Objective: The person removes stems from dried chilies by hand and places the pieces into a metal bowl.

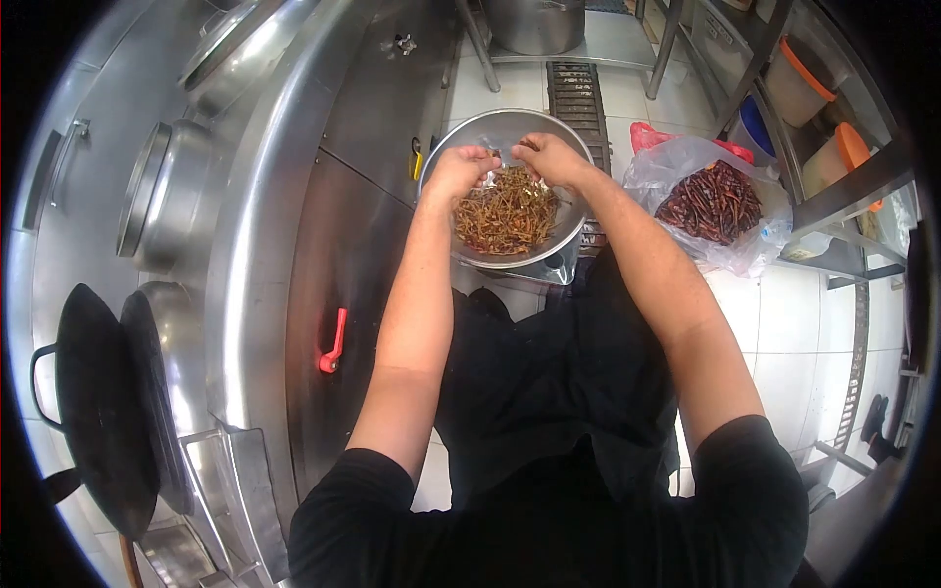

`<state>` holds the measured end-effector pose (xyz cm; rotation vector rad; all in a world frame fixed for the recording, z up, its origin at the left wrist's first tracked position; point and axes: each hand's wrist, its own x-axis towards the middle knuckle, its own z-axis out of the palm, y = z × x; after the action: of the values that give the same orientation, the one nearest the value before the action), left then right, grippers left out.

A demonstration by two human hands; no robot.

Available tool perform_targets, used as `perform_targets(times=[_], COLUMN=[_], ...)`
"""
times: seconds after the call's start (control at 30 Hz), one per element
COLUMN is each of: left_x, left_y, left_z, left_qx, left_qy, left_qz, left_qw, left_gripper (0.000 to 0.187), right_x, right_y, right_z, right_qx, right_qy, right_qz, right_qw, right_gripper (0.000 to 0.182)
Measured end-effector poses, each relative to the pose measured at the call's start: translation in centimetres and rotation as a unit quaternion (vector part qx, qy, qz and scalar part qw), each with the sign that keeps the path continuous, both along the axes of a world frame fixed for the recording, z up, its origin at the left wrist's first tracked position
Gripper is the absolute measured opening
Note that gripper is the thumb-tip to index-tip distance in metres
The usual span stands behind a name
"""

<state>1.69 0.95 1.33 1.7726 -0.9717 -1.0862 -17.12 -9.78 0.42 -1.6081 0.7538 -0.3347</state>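
Reaching toward twelve o'clock, the left hand [466,169] and the right hand [551,162] are near each other over a round steel bowl [505,127]. The left thumb and fingertips appear to pinch a small brown piece [493,154]; the right ones pinch a reddish-brown piece [529,145], probably dried chilli, above the bowl's far half. Good handling here likely means a light fingertip grip, since dry pods crack easily, with both hands low and inside the rim so that fragments drop into the bowl. The right hand's piece seems to lie with its long axis from ten to four o'clock, though which end is the tip cannot be told; the left one is too covered to judge. Below them, thin dry stalks [505,216] form a heap, pointing every way. At about three o'clock from the bowl, a clear plastic bag [652,181] holds dried red chillies [711,204]. Farther off, toward one o'clock, lies a slotted floor drain [573,93]; beyond it stands a large steel pot [534,27].
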Motion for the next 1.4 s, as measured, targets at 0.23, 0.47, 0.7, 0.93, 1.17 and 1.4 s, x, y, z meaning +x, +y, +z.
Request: perform_targets(times=[0.23, 0.47, 0.7, 0.93, 1.17, 1.4], left_x=[-1.7, -1.4, -1.6, -1.8, -2.6, -2.5], left_y=[-0.5, -0.7, 0.0, -0.6, -0.9, -1.1], left_z=[0.0, -0.3, 0.2, -0.8, -1.3, -1.9], left_qx=[0.0, -0.052, -0.014, -0.031, 0.021, 0.013], left_qy=[-0.038, 0.168, 0.221, 0.19, 0.073, -0.102], left_qz=[-0.029, 0.006, -0.009, -0.032, -0.028, -0.042], left_qw=[0.999, 0.984, 0.975, 0.981, 0.997, 0.994], left_gripper=[0.014, 0.016, 0.014, 0.013, 0.011, 0.012], right_x=[1.3, 0.7, 0.8, 0.6, 1.4, 1.8], right_y=[1.4, 0.1, -0.2, -0.2, 0.6, 1.0], right_z=[-0.8, 0.0, -0.5, -0.3, -1.5, -1.8], right_qx=[-0.07, 0.132, 0.116, 0.152, -0.135, -0.353], right_qy=[-0.014, -0.095, -0.084, -0.097, 0.01, 0.042], right_qz=[-0.028, -0.034, -0.042, -0.023, -0.05, -0.034], right_qw=[0.997, 0.986, 0.989, 0.983, 0.989, 0.934], right_gripper=[0.03, 0.028, 0.028, 0.033, 0.033, 0.034])
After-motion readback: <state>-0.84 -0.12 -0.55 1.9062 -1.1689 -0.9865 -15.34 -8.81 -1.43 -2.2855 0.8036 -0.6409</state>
